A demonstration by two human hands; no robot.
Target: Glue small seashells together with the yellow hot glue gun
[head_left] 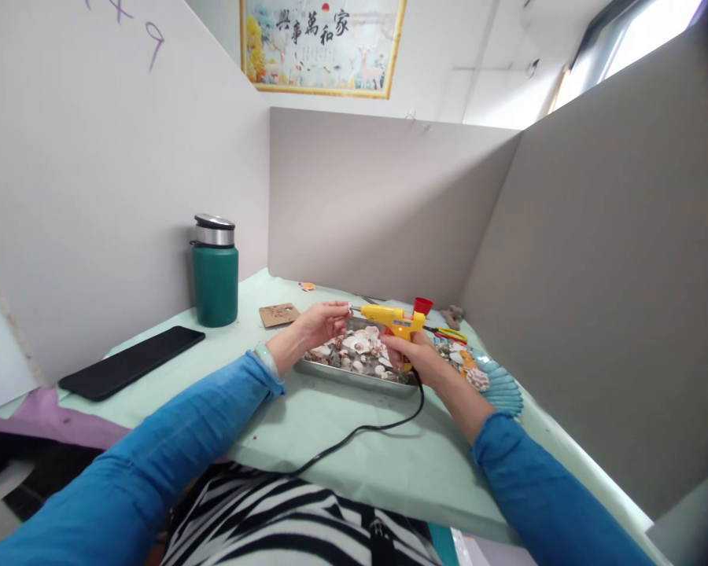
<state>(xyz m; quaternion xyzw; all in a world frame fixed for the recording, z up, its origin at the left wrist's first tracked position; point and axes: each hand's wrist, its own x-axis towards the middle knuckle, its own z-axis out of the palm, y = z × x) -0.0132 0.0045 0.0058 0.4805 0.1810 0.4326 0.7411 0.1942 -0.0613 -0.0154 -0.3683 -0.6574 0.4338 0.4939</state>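
A yellow hot glue gun (386, 316) is gripped in my right hand (416, 354), its nozzle pointing left and a small orange light showing on its body. My left hand (324, 322) pinches a small whitish piece, probably a shell, right at the nozzle tip; its exact form is too small to tell. Below both hands lies a metal tray (354, 379) filled with many seashells (357, 346). The glue gun's black cord (359, 428) runs from the handle down over the table's front edge.
On the left stand a green bottle (215, 283) and a black phone (133, 362). A brown card (279, 314) lies behind my left hand. Toward the right are a red cup (423, 305), yellow-green-handled scissors (451, 335) and a blue shell-shaped dish (504, 385). Grey partitions (383, 196) enclose the table.
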